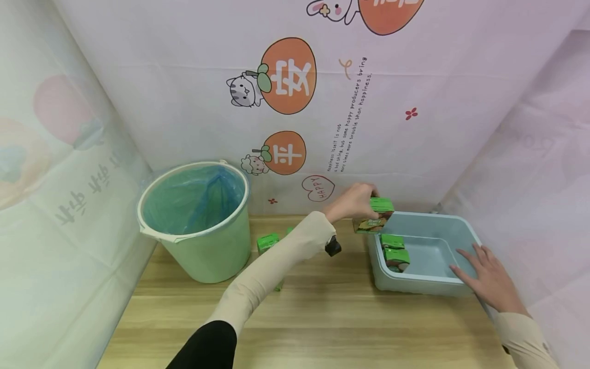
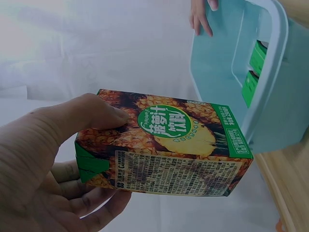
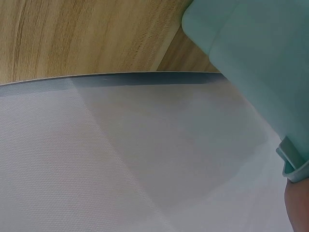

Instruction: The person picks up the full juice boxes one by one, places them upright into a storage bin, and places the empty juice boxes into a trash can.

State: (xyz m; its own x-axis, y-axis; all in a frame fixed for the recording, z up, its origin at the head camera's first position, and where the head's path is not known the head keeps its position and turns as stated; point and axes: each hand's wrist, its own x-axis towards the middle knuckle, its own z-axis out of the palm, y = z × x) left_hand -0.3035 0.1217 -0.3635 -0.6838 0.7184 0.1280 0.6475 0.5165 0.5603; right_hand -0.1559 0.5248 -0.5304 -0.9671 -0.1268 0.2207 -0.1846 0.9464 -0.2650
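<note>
My left hand (image 1: 354, 201) grips a pineapple juice box (image 2: 169, 140), thumb on its printed front and fingers behind and below. The carton is green-ended with pineapple pictures and is held up by the left rim of a pale blue plastic bin (image 1: 424, 285). Inside that bin, along its left wall, more green juice boxes (image 1: 396, 256) stand together. My right hand (image 1: 494, 279) rests at the bin's right rim, its fingers spread and reaching over the inside. Only a bit of that hand (image 3: 298, 203) shows in the right wrist view, against the rim.
A pale green bucket (image 1: 207, 256) lined with a blue plastic bag stands on the left of the wooden table (image 1: 332, 318). Beside it, partly hidden by my left sleeve, are green cartons (image 1: 267, 242). Printed white cloth (image 1: 184, 102) hangs behind and at both sides.
</note>
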